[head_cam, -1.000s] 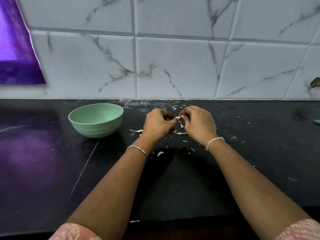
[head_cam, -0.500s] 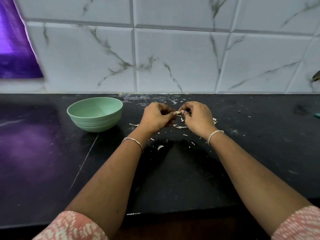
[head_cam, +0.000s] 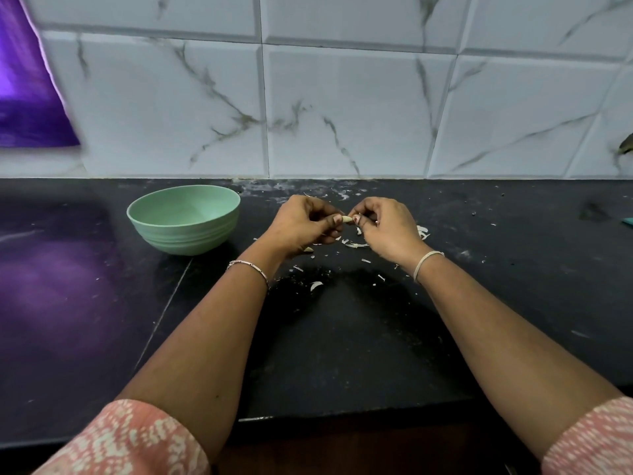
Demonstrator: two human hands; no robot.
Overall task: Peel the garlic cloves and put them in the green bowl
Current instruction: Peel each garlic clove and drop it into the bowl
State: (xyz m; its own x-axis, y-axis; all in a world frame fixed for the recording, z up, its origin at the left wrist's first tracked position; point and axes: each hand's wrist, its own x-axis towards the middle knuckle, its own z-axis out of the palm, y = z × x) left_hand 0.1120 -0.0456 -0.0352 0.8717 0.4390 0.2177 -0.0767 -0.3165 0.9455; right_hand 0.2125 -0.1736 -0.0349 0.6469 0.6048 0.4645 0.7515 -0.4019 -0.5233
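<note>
**Hands Part Slightly, Baring More of a Garlic Clove**

Both hands have drawn a little apart since 0.5 seconds earlier, so more of the pale clove shows between the fingertips; the bowl sits where it was. At far left, a purple cloth [head_cam: 24, 97] hangs against the marbled tile wall [head_cam: 342, 97]. Next to it on the black counter [head_cam: 342, 337] stands the green bowl [head_cam: 185, 238], upright and well to the left of the hands. The left hand [head_cam: 301, 224], a thin bracelet [head_cam: 248, 265] at its wrist, has its fingers curled and pinches 1 end of the garlic clove [head_cam: 347, 219] with its thumb. The clove is held just above the counter, between the 2 hands. The right hand [head_cam: 390, 231], a pale band [head_cam: 426, 262] on its wrist, has its fingers curled too and nips the clove's other end at the thumb tip. White peel scraps [head_cam: 356, 245] lie scattered on the counter under and around both hands.
</note>
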